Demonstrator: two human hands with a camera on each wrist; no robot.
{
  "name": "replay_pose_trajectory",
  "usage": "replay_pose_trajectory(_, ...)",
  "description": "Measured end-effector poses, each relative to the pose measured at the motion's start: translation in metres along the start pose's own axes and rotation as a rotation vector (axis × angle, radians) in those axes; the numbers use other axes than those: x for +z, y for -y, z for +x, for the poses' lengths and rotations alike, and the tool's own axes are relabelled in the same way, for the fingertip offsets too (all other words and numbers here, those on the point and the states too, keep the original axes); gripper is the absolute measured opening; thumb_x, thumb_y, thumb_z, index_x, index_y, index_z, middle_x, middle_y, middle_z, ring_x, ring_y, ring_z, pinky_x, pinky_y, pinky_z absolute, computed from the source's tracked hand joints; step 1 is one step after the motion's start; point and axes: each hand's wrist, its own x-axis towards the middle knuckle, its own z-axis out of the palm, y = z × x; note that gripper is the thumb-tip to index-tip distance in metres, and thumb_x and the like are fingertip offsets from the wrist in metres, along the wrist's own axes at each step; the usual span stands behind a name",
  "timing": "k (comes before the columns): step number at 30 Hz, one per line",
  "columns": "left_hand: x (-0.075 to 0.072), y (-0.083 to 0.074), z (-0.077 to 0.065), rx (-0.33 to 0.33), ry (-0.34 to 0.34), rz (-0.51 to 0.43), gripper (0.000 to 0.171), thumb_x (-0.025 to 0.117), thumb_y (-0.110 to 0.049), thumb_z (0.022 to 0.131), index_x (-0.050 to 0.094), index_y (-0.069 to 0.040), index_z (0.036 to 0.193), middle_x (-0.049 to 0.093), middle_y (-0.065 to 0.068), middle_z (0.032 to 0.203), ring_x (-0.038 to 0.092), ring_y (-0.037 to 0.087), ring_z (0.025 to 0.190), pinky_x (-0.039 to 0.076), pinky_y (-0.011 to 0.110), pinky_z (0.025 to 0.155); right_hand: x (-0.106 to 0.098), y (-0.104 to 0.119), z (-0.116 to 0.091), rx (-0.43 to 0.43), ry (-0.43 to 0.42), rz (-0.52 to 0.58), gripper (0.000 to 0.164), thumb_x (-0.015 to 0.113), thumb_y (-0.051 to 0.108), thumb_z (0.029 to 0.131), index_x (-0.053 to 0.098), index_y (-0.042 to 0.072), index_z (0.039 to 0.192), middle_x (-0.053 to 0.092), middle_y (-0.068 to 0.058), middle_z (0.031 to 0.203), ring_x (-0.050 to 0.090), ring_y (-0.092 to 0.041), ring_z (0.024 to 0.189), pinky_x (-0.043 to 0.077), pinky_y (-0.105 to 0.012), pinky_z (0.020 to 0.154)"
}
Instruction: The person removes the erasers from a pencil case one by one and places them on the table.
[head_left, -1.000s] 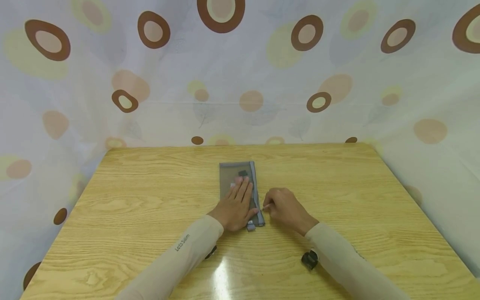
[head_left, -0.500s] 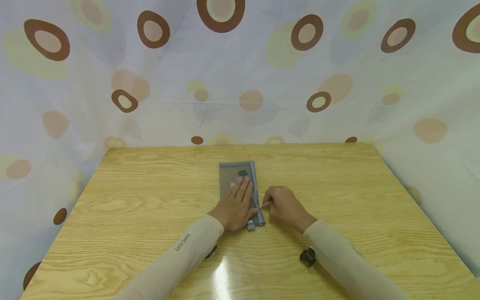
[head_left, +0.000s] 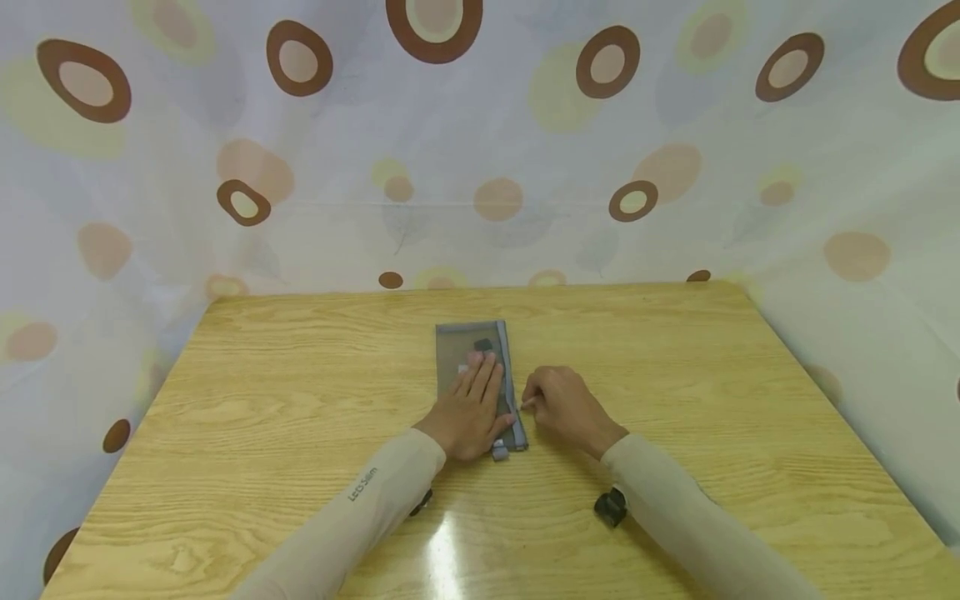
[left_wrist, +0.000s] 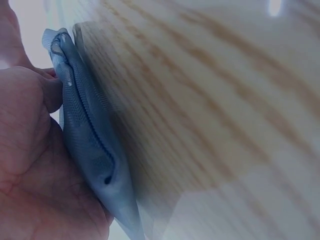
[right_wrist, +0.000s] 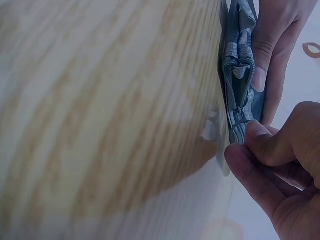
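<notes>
A flat grey mesh zipper pouch [head_left: 452,340] lies on the table. My left hand [head_left: 468,417] rests on it, palm down with fingers straight; the thumb is near the zipper edge. At the pouch's right side my right hand [head_left: 567,408] has curled fingers. In the right wrist view its thumb and forefinger pinch the zipper pull [right_wrist: 241,124], and the zipper edge gapes on the side nearer the left thumb. A small dark item [head_left: 482,344] shows through the mesh past the left fingertips. The left wrist view shows the pouch's near edge beside the palm.
The wood-grain table [head_left: 315,358] extends around the pouch on every side. A white curtain [head_left: 337,167] with brown and yellow rounds hangs behind it and at both sides. Black wrist cameras [head_left: 611,507] sit under the sleeves.
My right hand has moved slightly away from me along the pouch's right edge, the zipper pull in its pinch. The left hand and pouch have stayed in place.
</notes>
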Motion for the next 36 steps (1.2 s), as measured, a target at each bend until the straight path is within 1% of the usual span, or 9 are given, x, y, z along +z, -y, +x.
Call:
replay_pose_trajectory(11, -0.001, 0.000, 0.000, -0.006, 0.002, -0.022, 0.074, 0.024, -0.048, 0.110, 0.001, 0.002, 0.161, -0.006, 0.020, 0.168, -0.008, 0.033, 0.154, 0.008, 0.042, 0.125, 0.001, -0.002, 0.004, 0.004, -0.014, -0.003, 0.015, 0.076, -0.008, 0.082, 0.074, 0.005, 0.076, 0.070, -0.002, 0.078, 0.068, -0.020, 0.075, 0.059, -0.036, 0.072)
replay_pose_trajectory(19, -0.001, 0.000, 0.000, 0.003, 0.005, -0.009, 0.074, 0.024, -0.047, 0.110, 0.002, 0.003, 0.161, -0.006, 0.021, 0.167, -0.007, 0.034, 0.154, 0.006, 0.043, 0.125, 0.002, -0.002, 0.007, 0.015, -0.026, 0.007, 0.017, 0.074, -0.010, 0.081, 0.072, 0.005, 0.075, 0.070, -0.002, 0.077, 0.068, -0.019, 0.074, 0.059, -0.035, 0.070)
replay_pose_trajectory(30, -0.003, -0.002, -0.002, -0.016, 0.003, -0.021, 0.074, 0.026, -0.047, 0.110, 0.004, 0.001, 0.161, -0.003, 0.019, 0.168, -0.005, 0.033, 0.154, 0.010, 0.043, 0.125, 0.004, -0.003, 0.009, 0.041, -0.032, 0.014, 0.016, 0.074, -0.010, 0.082, 0.072, 0.004, 0.075, 0.070, -0.003, 0.077, 0.068, -0.020, 0.076, 0.059, -0.036, 0.071)
replay_pose_trajectory(36, -0.001, 0.000, 0.000, -0.014, 0.004, -0.025, 0.075, 0.026, -0.049, 0.110, 0.002, 0.000, 0.161, -0.005, 0.018, 0.168, -0.007, 0.032, 0.154, 0.009, 0.044, 0.125, 0.003, -0.002, 0.011, 0.047, -0.042, 0.007, 0.014, 0.075, -0.009, 0.082, 0.073, 0.004, 0.076, 0.069, -0.002, 0.077, 0.067, -0.021, 0.075, 0.059, -0.036, 0.071)
